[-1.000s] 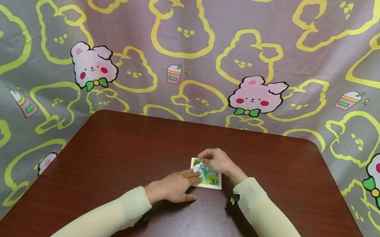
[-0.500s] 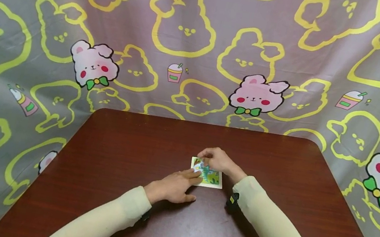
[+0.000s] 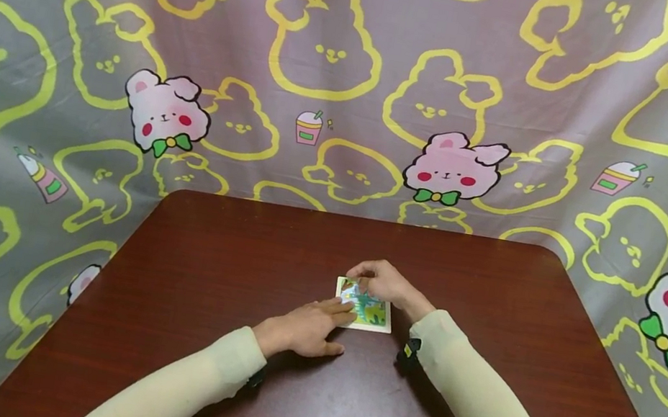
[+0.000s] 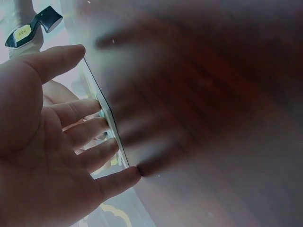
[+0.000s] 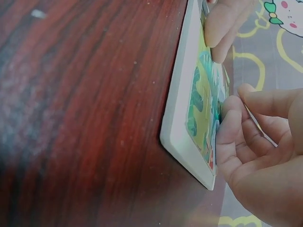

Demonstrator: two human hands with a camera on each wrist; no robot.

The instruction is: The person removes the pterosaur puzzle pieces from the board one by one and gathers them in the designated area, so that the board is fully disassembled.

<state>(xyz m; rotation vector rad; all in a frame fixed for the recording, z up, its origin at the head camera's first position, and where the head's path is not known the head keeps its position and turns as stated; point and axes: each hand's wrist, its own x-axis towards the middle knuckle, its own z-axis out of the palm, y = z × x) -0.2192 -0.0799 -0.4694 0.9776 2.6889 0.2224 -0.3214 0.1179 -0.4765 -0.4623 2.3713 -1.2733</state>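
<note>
A small square picture puzzle board (image 3: pixel 377 325) with a pale frame and a green, yellow and blue picture lies flat on the table. My left hand (image 3: pixel 305 328) rests its straight fingers on the board's left side; the left wrist view shows them reaching over its edge. Above the far part of the board, my right hand (image 3: pixel 386 284) has curled fingers. Seen edge-on in the right wrist view, a thin flat puzzle piece (image 5: pixel 258 122) is pinched between thumb and fingers. Its face is hidden, and some right fingertips touch the picture.
The dark red-brown wooden table (image 3: pixel 221 256) extends around the board on all sides. A grey curtain (image 3: pixel 348 116) printed with yellow outlines and white bunnies hangs behind and beside it. A black camera (image 3: pixel 408 354) sits on the right wrist.
Both hands stay in almost the same place over the board. Only a very slight shift of the whole head view shows.
</note>
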